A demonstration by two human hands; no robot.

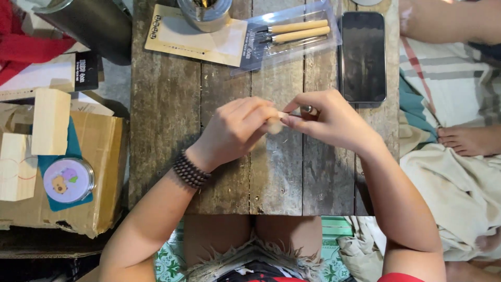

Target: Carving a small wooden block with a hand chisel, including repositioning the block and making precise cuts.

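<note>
Both hands meet above the wooden table. Left hand closes around a small pale wooden piece; right hand pinches a small tool against it. Recommended: short controlled strokes, blade directed away from fingers, workpiece gripped firmly.

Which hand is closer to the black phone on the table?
Right. The right hand is just below-left of the phone; the left hand is farther left, across the small wood piece.

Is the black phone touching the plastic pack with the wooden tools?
Cannot tell. In the head view the phone lies right beside the tool pack, whose clear edge meets the phone's side; no plain gap or contact shows.
</note>
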